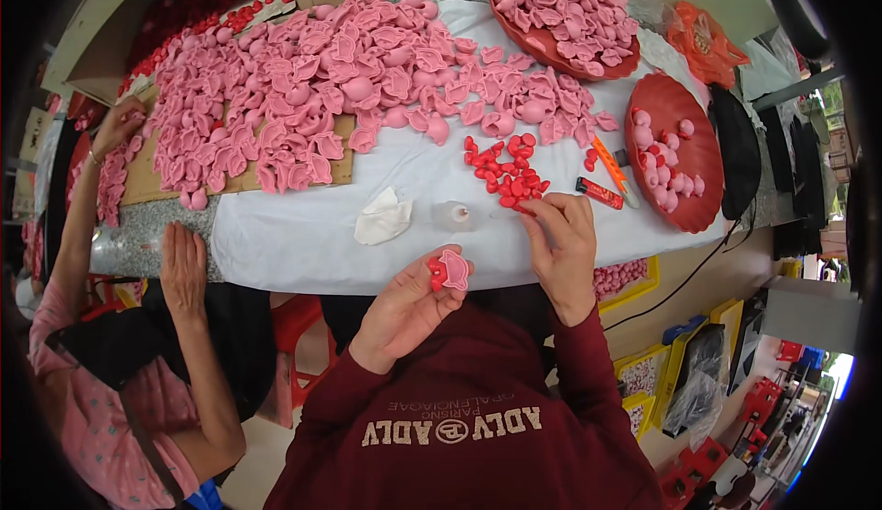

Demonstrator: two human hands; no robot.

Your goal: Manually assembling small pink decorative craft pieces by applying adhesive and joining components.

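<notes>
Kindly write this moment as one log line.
left hand holds pink piece, red piece; right hand beside red pile; bottle on cloth

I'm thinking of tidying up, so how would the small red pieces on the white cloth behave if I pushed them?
The small red pieces look glossy and rounded, so they'd probably slide or roll easily. They're loosely heaped, so pushing one would likely nudge others. The white cloth beneath might add slight drag.
</notes>
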